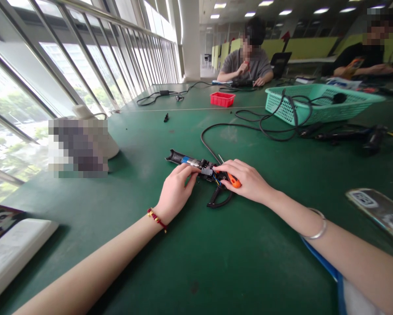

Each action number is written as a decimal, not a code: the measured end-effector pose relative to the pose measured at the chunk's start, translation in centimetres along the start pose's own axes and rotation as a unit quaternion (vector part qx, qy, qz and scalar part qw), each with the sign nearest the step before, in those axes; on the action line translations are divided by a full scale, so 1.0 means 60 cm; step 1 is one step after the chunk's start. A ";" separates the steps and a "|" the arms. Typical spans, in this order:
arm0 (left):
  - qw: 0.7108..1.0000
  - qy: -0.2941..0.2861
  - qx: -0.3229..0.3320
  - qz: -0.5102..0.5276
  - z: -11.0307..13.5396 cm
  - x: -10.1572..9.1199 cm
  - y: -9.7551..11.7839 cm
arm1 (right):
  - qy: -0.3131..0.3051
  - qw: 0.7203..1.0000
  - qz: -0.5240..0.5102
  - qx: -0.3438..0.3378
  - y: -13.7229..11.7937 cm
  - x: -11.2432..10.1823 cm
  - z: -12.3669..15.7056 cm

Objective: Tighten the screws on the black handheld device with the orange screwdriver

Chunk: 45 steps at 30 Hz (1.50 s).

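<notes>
On the table (196, 249), left grip (174, 190) pinches an opened black tool (205, 170) (wires (217, 180) bared), right grip (247, 179) an orange screwdriver (234, 181).

Both forearms (301, 215) angle inward, left grip (174, 191) and right grip (248, 180) near each other, fingers (229, 168) curled.

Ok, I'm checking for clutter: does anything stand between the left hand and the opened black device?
Nothing visible: the left hand touches the opened black device. The right hand, with an orange-handled tool, is farther right.
</notes>
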<state>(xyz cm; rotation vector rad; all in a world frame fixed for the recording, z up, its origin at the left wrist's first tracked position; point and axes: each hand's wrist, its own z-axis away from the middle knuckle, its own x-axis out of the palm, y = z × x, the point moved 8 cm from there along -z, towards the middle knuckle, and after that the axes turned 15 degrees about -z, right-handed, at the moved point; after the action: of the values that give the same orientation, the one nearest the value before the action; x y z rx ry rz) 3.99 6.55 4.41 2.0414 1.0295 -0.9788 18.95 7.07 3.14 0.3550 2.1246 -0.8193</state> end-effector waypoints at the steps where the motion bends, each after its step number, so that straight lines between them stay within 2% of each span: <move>1: 0.999 0.022 -0.008 0.032 -0.003 -0.005 0.000 | 0.000 1.000 0.000 -0.002 0.000 0.000 0.000; 4: 0.996 0.048 -0.019 0.078 -0.009 -0.009 0.001 | 0.006 1.000 0.001 -0.006 -0.003 -0.002 -0.002; 11: 0.996 0.035 -0.026 0.078 -0.016 0.005 -0.004 | 0.008 1.000 0.006 -0.004 -0.006 -0.003 -0.003; 16: 0.999 0.026 0.000 0.021 -0.017 0.009 0.004 | 0.010 1.000 0.006 -0.004 -0.006 -0.003 -0.003; 23: 0.991 0.056 0.038 -0.113 -0.013 0.004 0.007 | 0.009 1.000 0.015 -0.001 -0.009 -0.001 -0.003; 28: 0.986 0.018 0.070 -0.147 -0.010 0.010 0.015 | 0.015 0.999 0.025 0.013 -0.010 -0.002 -0.004; 36: 0.992 -0.023 0.049 -0.112 -0.012 0.020 0.006 | 0.026 0.999 0.007 0.019 -0.002 -0.003 -0.005; 41: 0.989 -0.043 0.036 -0.134 -0.006 0.018 0.003 | 0.016 1.000 -0.007 0.023 0.005 -0.002 -0.001; 45: 0.982 -0.053 0.075 -0.166 0.002 0.021 0.019 | 0.013 1.000 0.000 0.024 0.005 -0.002 0.000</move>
<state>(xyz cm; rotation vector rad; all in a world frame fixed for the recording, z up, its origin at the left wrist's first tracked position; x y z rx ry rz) 5.40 6.35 3.53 1.9472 1.2993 -1.3569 19.16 7.29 3.08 0.3918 2.1327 -0.8710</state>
